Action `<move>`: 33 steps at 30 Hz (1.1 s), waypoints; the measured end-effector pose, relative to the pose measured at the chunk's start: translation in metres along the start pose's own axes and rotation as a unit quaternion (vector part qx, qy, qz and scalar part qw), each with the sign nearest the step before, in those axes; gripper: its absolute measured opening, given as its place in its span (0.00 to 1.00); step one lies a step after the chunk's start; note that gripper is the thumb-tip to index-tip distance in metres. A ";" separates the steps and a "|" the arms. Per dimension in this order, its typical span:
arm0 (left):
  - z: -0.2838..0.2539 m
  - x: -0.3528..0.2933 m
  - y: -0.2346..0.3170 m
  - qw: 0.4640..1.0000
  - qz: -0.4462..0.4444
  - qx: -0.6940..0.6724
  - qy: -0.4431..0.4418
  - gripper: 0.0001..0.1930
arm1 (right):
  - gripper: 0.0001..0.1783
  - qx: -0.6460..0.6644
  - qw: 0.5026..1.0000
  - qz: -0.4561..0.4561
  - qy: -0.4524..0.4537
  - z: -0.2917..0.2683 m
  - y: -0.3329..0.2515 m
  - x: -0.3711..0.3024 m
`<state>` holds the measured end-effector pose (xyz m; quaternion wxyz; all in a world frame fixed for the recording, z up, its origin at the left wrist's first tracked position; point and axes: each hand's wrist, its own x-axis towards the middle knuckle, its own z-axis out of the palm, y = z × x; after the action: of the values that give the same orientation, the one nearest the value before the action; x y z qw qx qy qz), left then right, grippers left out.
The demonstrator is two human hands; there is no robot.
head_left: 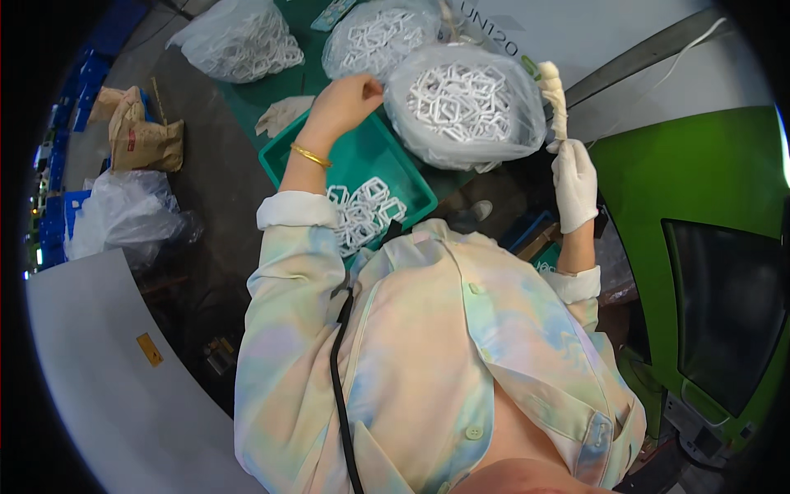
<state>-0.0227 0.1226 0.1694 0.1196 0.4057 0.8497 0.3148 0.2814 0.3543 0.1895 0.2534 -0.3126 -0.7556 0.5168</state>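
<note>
One black cord runs down the front of my pastel shirt, nearest to me. Just beyond it is a green tray, with a heap of white links lying in its near end, close to my body. My left hand, bare, with a gold bracelet at the wrist, is over the far part of this tray. Its fingers are curled in, and I cannot tell whether they pinch anything.

My right hand, in a white glove, is raised well apart from the left, at the lower end of a cream wrapped handle. Its fingers are bent; whether they close on the handle I cannot tell.

Past the tray, near my left fingertips, a clear plastic bag stands open, full of more white links. A crumpled cloth lies beside the tray's left side. Farther off, a second bag and a third bag hold similar white pieces. A green machine panel with a dark window rises on my right. Away to my left, a brown paper bag stands on the floor.
</note>
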 end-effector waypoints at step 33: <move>0.117 -0.125 -0.156 0.955 -0.252 -0.143 0.060 0.10 | 0.15 -0.018 0.996 0.036 -0.073 0.039 -0.019 -0.004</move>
<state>0.0151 0.0044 -0.0259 0.2004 0.1378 0.8760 0.4164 0.2530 0.3222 0.1937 0.1729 -0.3052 -0.7694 0.5339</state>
